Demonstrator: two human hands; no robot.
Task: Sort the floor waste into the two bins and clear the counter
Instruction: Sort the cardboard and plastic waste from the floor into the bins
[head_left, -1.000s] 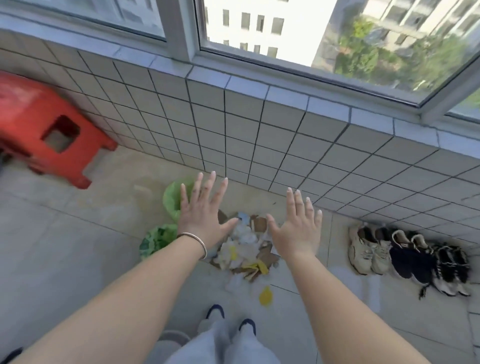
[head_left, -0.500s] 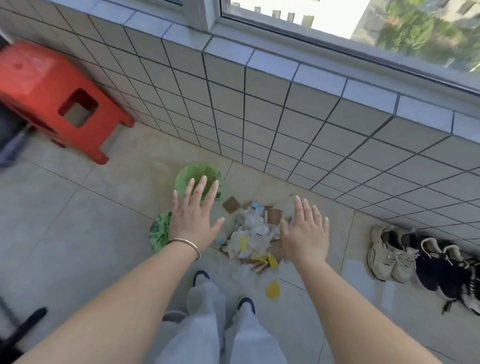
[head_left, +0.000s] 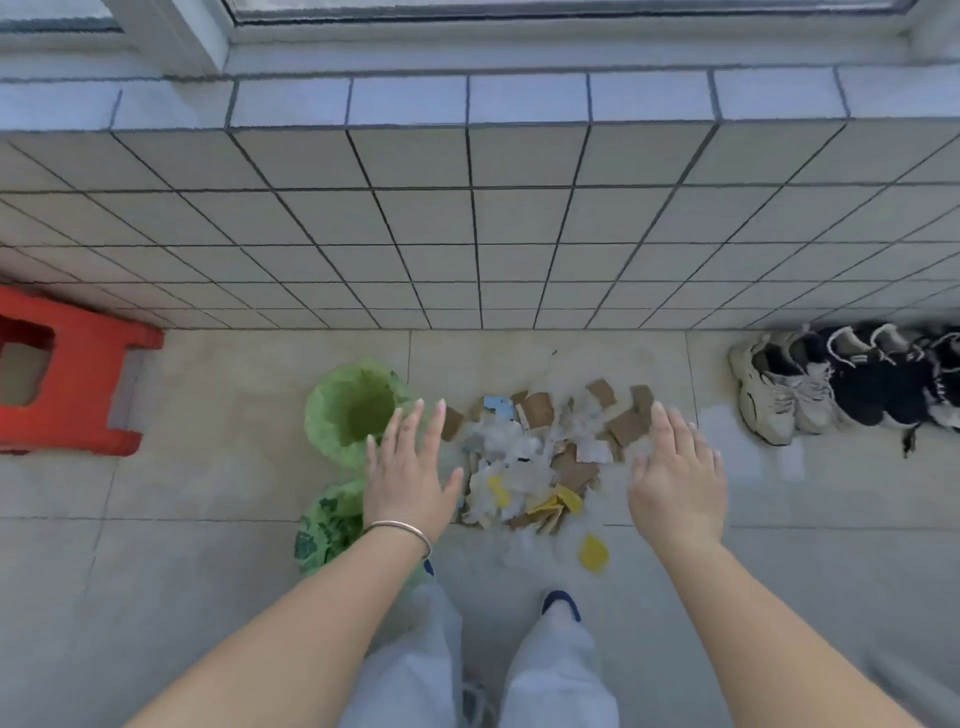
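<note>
A red stool (head_left: 67, 371) stood at the far left against the tiled wall (head_left: 467, 234). Right of it, the far bin (head_left: 353, 410), lined in green, stood open-mouthed near the wall, and a near bin (head_left: 327, 525) sat closer to the person, partly hidden by the left arm. The waste (head_left: 540, 457) lay heaped on the floor (head_left: 182, 467) just right of the bins: brown card bits, white paper or tissue, yellow scraps, one yellow scrap (head_left: 593, 554) lying apart near the feet. Shoes (head_left: 841, 384) lined the wall at the far right.

The likely trouble was mixing: the pieces were small, light and tangled, so a broad scoop could carry card and tissue together into the wrong bin, or shed scraps. The bins looked light and close together; a brushing forearm could tip one.

The left hand (head_left: 410, 478), with a bracelet (head_left: 400, 530) at the wrist, was spread wide, fingers straight, holding nothing, in front of the far bin's rim. The right hand (head_left: 675, 483) was likewise flat and empty, above the heap's right edge. Whether either touched anything could not be told.
</note>
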